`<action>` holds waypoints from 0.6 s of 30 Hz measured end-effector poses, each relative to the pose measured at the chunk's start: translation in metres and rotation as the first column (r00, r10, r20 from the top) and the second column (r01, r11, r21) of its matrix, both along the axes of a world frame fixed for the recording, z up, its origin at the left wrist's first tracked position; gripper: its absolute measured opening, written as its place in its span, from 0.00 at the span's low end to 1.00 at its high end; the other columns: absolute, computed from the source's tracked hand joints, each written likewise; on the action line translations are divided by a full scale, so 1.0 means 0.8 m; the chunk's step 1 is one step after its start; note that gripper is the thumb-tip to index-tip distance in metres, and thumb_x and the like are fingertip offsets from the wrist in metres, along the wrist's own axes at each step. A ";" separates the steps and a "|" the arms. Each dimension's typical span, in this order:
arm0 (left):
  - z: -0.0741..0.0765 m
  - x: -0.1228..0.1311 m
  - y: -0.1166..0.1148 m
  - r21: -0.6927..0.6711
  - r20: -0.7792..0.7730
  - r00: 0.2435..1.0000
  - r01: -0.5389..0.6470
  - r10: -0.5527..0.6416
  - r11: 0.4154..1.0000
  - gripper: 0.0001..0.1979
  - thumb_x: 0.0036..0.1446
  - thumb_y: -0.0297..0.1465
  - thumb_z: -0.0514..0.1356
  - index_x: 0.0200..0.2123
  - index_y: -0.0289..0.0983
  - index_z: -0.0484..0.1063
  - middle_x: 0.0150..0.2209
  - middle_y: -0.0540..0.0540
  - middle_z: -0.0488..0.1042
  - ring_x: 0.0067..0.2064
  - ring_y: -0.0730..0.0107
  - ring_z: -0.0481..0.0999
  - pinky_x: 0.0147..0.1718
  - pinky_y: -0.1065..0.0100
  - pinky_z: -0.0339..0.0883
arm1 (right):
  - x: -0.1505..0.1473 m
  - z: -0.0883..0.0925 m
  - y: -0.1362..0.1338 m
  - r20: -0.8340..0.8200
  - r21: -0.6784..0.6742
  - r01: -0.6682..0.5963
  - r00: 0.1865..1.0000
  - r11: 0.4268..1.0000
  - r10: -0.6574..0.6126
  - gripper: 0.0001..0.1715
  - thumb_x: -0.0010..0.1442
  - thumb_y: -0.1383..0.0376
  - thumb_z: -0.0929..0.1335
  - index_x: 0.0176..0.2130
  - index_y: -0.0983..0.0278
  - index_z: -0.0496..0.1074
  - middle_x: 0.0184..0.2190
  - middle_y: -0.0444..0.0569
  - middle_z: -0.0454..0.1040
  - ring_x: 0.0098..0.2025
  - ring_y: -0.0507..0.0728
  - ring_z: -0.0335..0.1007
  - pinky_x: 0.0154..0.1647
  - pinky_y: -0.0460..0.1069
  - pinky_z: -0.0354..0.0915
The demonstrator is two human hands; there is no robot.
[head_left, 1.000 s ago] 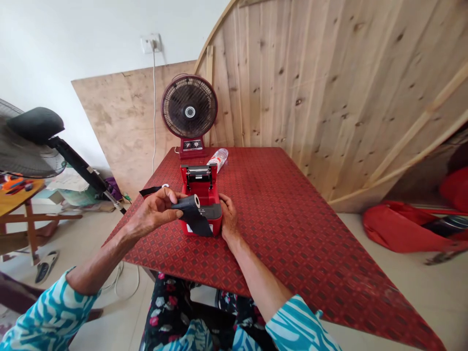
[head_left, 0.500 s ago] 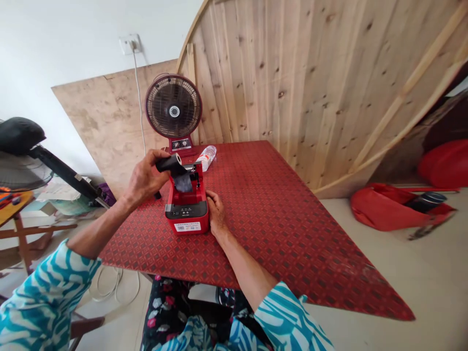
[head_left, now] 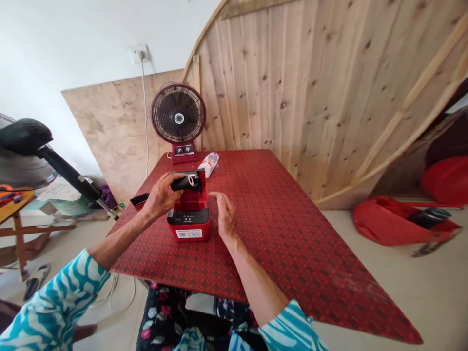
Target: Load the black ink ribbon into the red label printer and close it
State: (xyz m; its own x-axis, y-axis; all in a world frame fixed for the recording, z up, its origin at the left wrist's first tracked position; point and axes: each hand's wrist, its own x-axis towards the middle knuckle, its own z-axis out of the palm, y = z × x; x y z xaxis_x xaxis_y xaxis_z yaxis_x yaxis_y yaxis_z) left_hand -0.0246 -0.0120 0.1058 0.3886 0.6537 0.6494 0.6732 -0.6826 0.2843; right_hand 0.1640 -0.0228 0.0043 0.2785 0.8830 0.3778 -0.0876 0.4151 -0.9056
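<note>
I'm gripping the blk ribbon roll (head_left: 186, 183) in my L hand (head_left: 161, 196), fingers closed round it, just over the open bay of the red label printer (head_left: 189, 229) on the tabletop (head_left: 278, 234), R hand (head_left: 224, 218) open & not touching, prob. loading step, roll needs seating in bay next.

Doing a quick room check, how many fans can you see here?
2: a red desk fan at the far end of the patterned table, and a cut-off floor fan at the view's left edge. Others may be hidden.

A room at home, with a table fan (head_left: 178, 116), wall socket (head_left: 139, 54) and pine paneling (head_left: 292, 97).
</note>
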 end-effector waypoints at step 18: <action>-0.050 0.021 -0.039 0.263 -0.052 0.993 0.114 -0.104 0.958 0.17 0.64 0.24 0.53 0.52 0.42 0.73 0.50 0.44 0.77 0.57 0.60 0.69 0.55 0.57 0.58 | -0.018 0.076 -0.025 -0.216 -0.053 -0.476 0.864 0.878 0.455 0.22 0.55 0.55 0.70 0.48 0.58 0.70 0.44 0.47 0.80 0.47 0.57 0.75 0.52 0.55 0.71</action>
State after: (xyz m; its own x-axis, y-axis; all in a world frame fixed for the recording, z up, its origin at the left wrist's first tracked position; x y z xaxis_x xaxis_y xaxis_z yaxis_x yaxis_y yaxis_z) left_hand -0.0079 -0.0436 0.0662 0.4752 0.4125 0.7772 0.5972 -0.7999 0.0595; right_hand 0.1497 -0.0432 0.0648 -0.1170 0.9580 0.2619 -0.4229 0.1906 -0.8859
